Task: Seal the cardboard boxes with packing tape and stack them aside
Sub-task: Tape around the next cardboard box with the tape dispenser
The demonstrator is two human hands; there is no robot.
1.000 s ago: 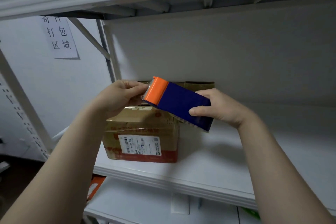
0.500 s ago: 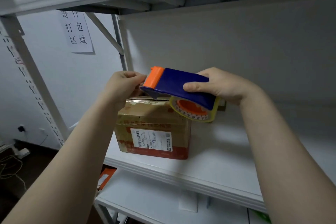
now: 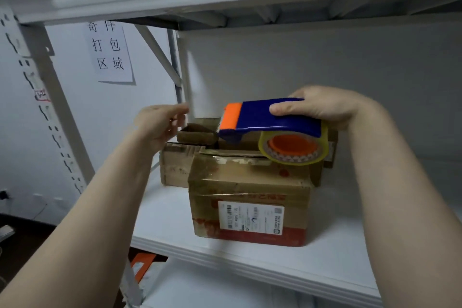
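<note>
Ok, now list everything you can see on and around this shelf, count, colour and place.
front cardboard box: one, brown, at the shelf's front edge, white shipping label on its near face
rear cardboard boxes: at least two, brown, behind the front one
tape dispenser: one, blue with orange tip, above the front box
tape roll: one, yellowish clear, orange core, in the dispenser
shelf: one, white, under the boxes
paper sign: one, white with black characters, left wall
orange item: one, below the shelf, mostly hidden
left hand: one, blurred, beside the rear boxes
right hand: one, grips the dispenser's rear
</note>
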